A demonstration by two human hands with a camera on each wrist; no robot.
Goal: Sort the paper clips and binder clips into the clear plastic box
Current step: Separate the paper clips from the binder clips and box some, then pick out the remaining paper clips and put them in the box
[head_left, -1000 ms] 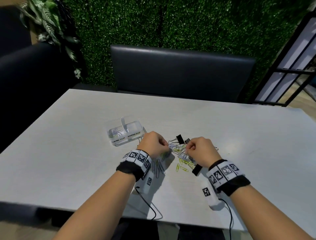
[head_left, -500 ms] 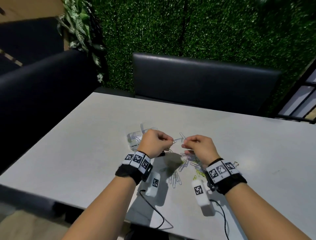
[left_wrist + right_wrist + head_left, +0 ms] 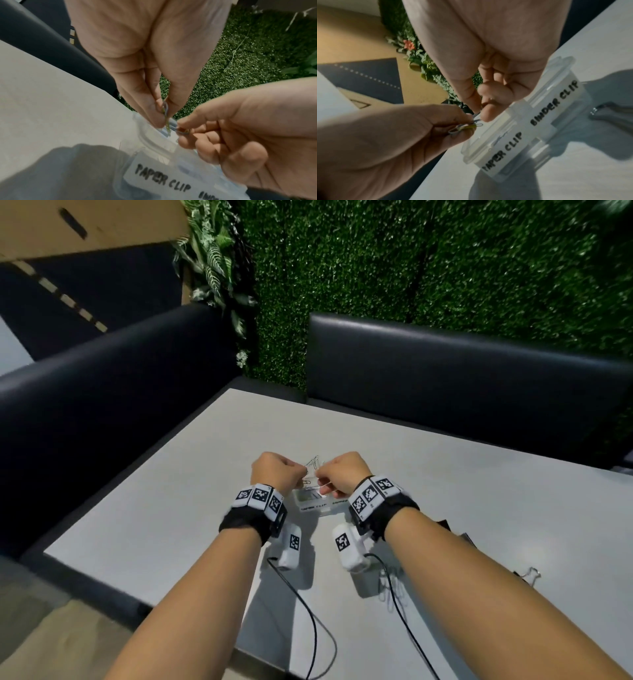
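Over table (image 3: 479, 508): box (image 3: 539, 121) lengthwise left-right.

Both forearms reach forward side by side, bare, each wrist wrapped in a black band carrying marker tiles. The left hand (image 3: 278, 472) and right hand (image 3: 344, 474) are raised, knuckles up, nearly touching. Each hand's fingers (image 3: 150, 115) are curled, thumb and forefinger pinching paper clips (image 3: 465, 126) between them; the remaining fingers fold toward the palms.
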